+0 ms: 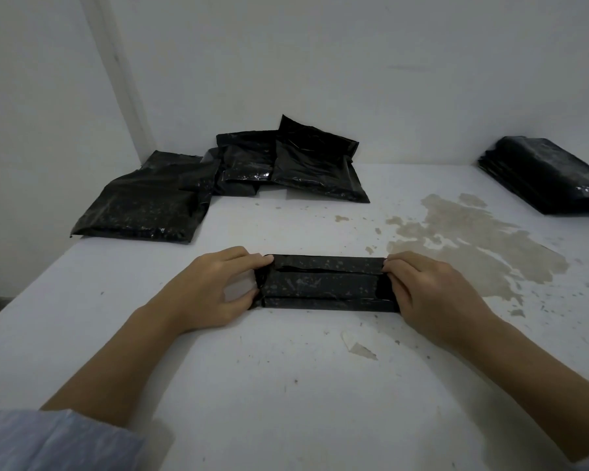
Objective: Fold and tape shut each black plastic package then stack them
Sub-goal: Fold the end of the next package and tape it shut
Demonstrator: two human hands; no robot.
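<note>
A black plastic package [323, 283], folded into a narrow strip, lies on the white table in front of me. My left hand [211, 287] pinches its left end between thumb and fingers. Its right end is gripped by my right hand [432, 294]. A loose pile of several unfolded black packages [225, 175] lies at the back left against the wall. At the far right sits a neat stack of black packages [548, 175].
The white table [286, 385] has a brown patch of worn paint [466, 239] right of centre and small chips in the surface. Walls close it off at the back and left. The table's left edge runs diagonally at lower left.
</note>
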